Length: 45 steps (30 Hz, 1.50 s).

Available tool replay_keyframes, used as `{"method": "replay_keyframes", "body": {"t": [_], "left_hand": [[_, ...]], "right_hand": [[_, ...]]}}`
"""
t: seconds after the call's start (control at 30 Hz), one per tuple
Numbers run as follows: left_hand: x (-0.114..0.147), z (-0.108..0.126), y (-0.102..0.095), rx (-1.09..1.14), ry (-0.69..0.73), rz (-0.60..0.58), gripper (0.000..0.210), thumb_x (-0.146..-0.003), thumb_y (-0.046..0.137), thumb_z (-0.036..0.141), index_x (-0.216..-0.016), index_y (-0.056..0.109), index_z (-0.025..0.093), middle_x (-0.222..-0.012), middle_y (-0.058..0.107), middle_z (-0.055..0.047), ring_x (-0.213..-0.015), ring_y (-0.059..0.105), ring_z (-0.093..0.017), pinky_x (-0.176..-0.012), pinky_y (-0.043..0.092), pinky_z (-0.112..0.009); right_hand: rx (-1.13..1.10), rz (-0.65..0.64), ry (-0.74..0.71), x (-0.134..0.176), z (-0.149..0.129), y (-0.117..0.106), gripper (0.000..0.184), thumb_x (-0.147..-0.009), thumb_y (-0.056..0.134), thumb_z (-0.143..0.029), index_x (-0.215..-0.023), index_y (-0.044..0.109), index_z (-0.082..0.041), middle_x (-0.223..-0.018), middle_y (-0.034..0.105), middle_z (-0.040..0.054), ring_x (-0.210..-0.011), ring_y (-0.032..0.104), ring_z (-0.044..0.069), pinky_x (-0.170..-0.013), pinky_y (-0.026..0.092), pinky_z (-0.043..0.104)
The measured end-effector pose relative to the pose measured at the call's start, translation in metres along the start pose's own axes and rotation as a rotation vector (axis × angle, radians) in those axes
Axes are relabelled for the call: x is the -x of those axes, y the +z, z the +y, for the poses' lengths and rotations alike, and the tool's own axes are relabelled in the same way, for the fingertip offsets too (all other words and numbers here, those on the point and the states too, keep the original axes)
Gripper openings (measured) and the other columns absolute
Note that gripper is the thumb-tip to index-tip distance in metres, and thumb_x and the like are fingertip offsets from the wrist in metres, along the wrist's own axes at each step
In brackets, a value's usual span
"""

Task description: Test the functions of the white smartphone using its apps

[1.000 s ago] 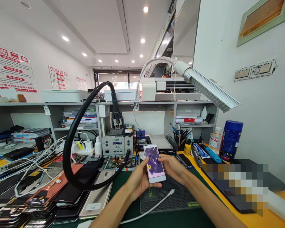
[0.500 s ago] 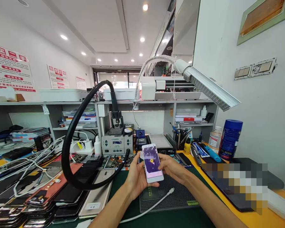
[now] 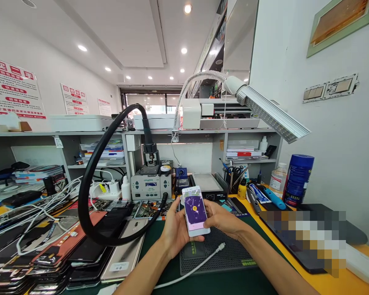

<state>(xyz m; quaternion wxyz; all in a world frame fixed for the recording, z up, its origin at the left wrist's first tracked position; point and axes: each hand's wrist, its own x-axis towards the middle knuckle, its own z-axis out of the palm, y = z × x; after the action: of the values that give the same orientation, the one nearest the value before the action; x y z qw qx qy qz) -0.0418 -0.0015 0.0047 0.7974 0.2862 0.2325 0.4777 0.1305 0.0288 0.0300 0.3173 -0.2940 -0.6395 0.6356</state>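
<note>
A white smartphone (image 3: 196, 211) is held upright at a tilt above the bench, its lit screen facing me with purple patches and a small yellow round mark. My left hand (image 3: 176, 229) is closed around its left side and supports it from behind. On the other side, my right hand (image 3: 221, 217) grips the right edge, its thumb on the lower right of the screen. The right hand's other fingers are partly hidden behind the phone. Below lies a dark textured repair mat (image 3: 224, 250), with a white cable (image 3: 197, 268) crossing it.
Stacks of phones and screens (image 3: 92, 246) cover the left bench. A black hose (image 3: 87, 180) loops from the hot-air station (image 3: 150, 186). A lamp (image 3: 276, 112) hangs at upper right. Blue can (image 3: 299, 180), bottle (image 3: 278, 178) and pen holder (image 3: 235, 180) stand behind at right.
My right thumb has shifted slightly down and left on the screen. The purple picture has changed, with a paler band at the top. Both hands still hold the phone in nearly the same place.
</note>
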Motion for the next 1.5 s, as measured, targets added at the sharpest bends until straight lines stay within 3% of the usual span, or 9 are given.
{"method": "replay_keyframes", "body": {"t": [0.57,0.97,1.5], "left_hand": [[0.001,-0.001,-0.001,-0.027,0.02,0.0,0.065,-0.083,0.05,0.069,-0.115,0.062,0.013,-0.099,0.069,-0.016,-0.084,0.068,-0.029,-0.063,0.056,-0.038],[0.003,0.0,0.004,-0.077,0.038,0.026,0.067,-0.083,0.047,0.071,-0.105,0.067,0.011,-0.082,0.065,-0.011,-0.07,0.064,-0.025,-0.051,0.055,-0.036],[0.0,-0.002,-0.002,-0.101,0.056,-0.002,0.072,-0.081,0.046,0.073,-0.111,0.066,0.011,-0.096,0.064,-0.016,-0.081,0.064,-0.028,-0.058,0.057,-0.039]], "right_hand": [[-0.022,0.002,0.07,0.007,-0.013,0.007,0.067,-0.058,0.06,-0.003,-0.122,0.054,-0.021,-0.097,0.065,0.0025,-0.084,0.06,0.019,-0.061,0.042,0.024],[0.0,-0.012,0.059,0.006,-0.008,0.004,0.063,-0.061,0.061,-0.005,-0.121,0.057,-0.022,-0.105,0.067,0.0039,-0.093,0.061,0.022,-0.068,0.045,0.027],[-0.018,-0.025,0.072,0.009,-0.015,0.007,0.065,-0.064,0.061,-0.005,-0.127,0.054,-0.021,-0.112,0.066,0.0065,-0.099,0.061,0.023,-0.076,0.048,0.031]]}}
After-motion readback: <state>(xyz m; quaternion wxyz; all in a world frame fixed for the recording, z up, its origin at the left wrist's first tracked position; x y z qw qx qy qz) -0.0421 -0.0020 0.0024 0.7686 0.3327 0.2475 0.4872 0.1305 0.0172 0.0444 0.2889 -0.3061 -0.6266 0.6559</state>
